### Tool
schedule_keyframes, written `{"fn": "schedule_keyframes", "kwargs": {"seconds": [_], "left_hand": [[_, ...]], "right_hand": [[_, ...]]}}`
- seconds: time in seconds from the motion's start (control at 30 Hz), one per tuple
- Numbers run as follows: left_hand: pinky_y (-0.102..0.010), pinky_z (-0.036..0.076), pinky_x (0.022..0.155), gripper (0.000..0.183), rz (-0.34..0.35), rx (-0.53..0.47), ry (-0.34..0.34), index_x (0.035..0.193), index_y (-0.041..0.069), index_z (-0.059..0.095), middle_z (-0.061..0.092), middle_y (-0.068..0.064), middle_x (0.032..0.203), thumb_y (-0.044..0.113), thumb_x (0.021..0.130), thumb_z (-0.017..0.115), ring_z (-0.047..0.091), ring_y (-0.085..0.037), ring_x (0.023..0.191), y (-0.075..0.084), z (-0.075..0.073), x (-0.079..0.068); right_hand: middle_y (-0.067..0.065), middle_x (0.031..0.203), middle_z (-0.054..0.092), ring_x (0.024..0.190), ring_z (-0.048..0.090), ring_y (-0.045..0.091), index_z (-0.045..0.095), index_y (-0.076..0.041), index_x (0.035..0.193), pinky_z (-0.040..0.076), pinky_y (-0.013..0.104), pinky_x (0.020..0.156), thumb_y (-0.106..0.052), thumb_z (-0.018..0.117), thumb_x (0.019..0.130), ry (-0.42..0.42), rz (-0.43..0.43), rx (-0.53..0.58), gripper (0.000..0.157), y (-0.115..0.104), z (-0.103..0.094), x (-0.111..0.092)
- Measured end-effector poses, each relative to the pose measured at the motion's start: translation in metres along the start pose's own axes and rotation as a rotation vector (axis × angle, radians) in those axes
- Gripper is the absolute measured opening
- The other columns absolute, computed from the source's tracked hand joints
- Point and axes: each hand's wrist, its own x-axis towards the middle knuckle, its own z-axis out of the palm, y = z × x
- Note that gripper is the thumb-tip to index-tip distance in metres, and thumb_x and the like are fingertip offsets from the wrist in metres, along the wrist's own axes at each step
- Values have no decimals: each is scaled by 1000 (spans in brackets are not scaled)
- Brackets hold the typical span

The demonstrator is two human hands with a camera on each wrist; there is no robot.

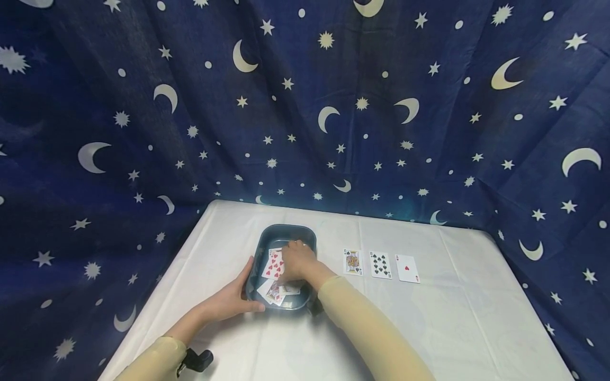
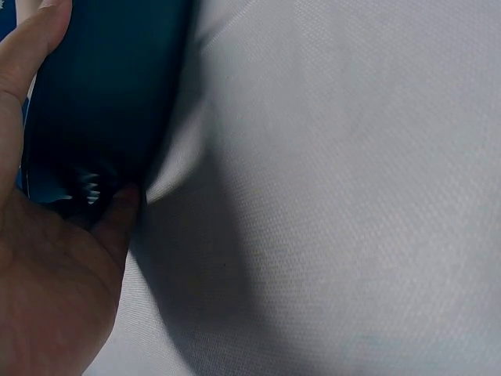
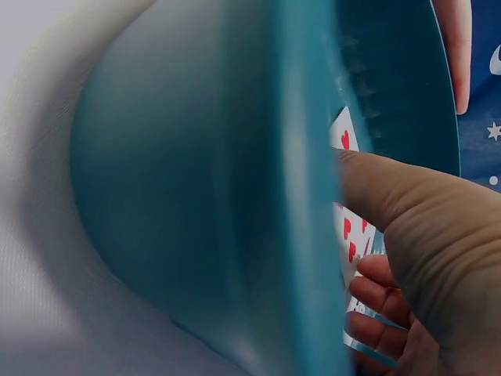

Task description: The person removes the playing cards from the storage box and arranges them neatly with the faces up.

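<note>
A dark blue-green plastic tub [image 1: 260, 248] stands on the white table with several loose playing cards inside. My left hand [image 1: 230, 300] grips its near left corner, thumb along the near end and fingers against the left side. Over the cards inside the tub is my right hand [image 1: 297, 263], its fingers bent down. A hearts number card [image 1: 274, 264] lies just left of it, partly covered. Nearer me are a red face card [image 1: 275, 292] and another card [image 1: 289, 289]. In the right wrist view the tub's wall [image 3: 196, 172] hides the right thumb's tip, so its hold on a card is unclear.
Right of the tub, three face-up cards lie in a row: a spades face card [image 1: 352, 262], a spades number card [image 1: 380, 265] and the ace of hearts [image 1: 407, 268]. A dark blue curtain [image 1: 295, 106] with moons and stars hangs behind the white-covered table [image 1: 457, 317].
</note>
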Motion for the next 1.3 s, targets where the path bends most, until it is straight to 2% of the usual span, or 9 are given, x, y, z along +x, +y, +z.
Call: {"fn": "schedule_keyframes", "kwargs": {"seconds": [0.27,0.4,0.57,0.87,0.97,1.13,1.3], "left_hand": [[-46,13,110,120,7,-38,-13,149,19,-9,-2,-5,155,35,71,80,4,-23,140,23,-5,-10],[-45,13,110,119,13,-39,-28,149,21,-10,-3,-5,155,36,72,80,4,-22,140,30,-9,-14],[-45,13,110,118,24,-50,-26,149,21,-9,-2,-5,155,34,72,80,5,-22,140,31,-9,-15],[-44,13,110,118,37,-50,-26,149,21,-9,-3,-5,155,34,72,80,4,-22,139,31,-9,-15],[-45,13,110,118,35,-44,-24,149,21,-9,-2,-5,155,34,72,80,5,-22,139,32,-9,-15],[-44,14,110,119,28,-41,-21,149,20,-9,-2,-5,155,34,71,80,5,-22,140,33,-9,-15],[-45,13,110,118,27,-48,-22,149,21,-9,-3,-5,155,34,71,80,4,-22,140,33,-9,-16]], "right_hand": [[9,124,51,115,43,25,50,-5,128,35,41,101,-58,82,52,2,6,36,98,-2,2,1],[8,122,51,114,44,25,50,-4,128,37,41,100,-65,77,54,8,-4,30,99,-2,5,2],[7,120,50,112,44,24,49,-5,128,38,41,99,-76,69,52,23,-8,17,106,-5,9,1],[8,120,50,110,43,23,47,-4,130,38,38,99,-62,80,54,22,23,48,101,-6,5,-1],[6,113,52,104,44,21,48,-4,126,40,37,97,-59,82,52,26,24,70,99,-6,4,-1],[0,100,53,96,45,19,52,-8,118,43,35,91,-55,84,51,29,0,95,89,-6,3,-1],[0,103,53,96,44,18,52,-9,119,42,35,92,-56,83,53,23,-37,59,86,-5,5,0]]}}
